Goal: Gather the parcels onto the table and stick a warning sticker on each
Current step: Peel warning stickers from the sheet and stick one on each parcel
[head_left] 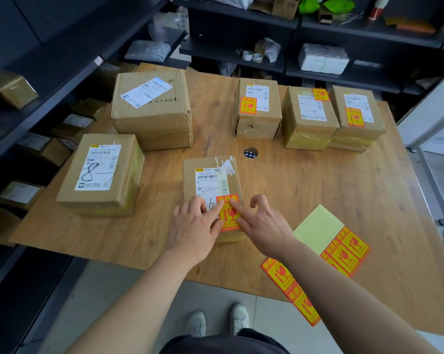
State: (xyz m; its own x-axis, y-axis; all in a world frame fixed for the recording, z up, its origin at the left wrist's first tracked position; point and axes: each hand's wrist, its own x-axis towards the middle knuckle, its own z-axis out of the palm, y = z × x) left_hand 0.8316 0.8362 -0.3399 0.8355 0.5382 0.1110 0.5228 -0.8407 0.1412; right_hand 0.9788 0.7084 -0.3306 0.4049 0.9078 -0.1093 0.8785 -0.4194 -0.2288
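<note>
- At far left, a taped parcel (101,175) without a warning sticker is seen near the worktop's (305,190) left edge; behind it a larger carton (152,108) is also unlabelled.
- At centre, a small parcel (213,190) is shown close to the near edge, with a warning sticker (228,213) being pressed onto its top.
- The left hand (193,226) and right hand (261,223) are shown open, gripping nothing, index fingertips laid flat on the sticker.
- The sticker is judged thin and limp, best smoothed from its middle outward; the cardboard is judged stiff enough for pressing.
- At right rear, three labelled parcels (310,118) are ranged side by side; open worktop is left before them.
- At near right, sticker sheets (343,249) are seen, one strip (290,290) overhanging the edge.
</note>
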